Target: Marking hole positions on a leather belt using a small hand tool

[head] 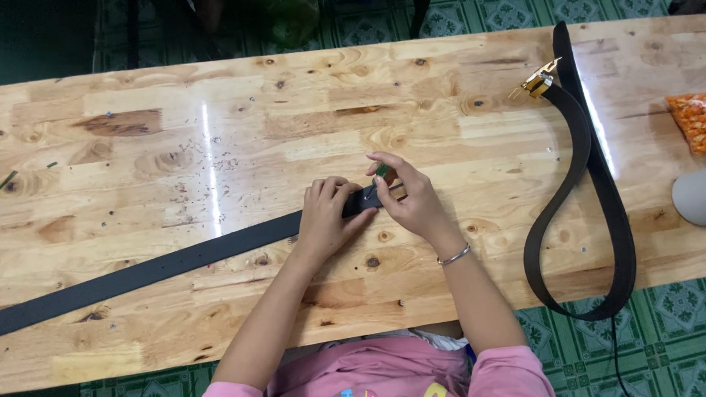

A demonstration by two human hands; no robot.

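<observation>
A long belt (155,271) lies flat on the table (253,132), running from the table's near left edge up to its middle. On the belt's inner end rest the left hand (326,218) and, touching it just to the right, the right hand (412,197). Well to the right of that belt, a second belt (585,163) lies looped, its bend hanging over the table's near edge and its buckle (538,81) toward the far edge. Right of the second belt sits a bag (704,118) at the table's right edge, with a rounded object (703,195) just nearer than the bag.
</observation>
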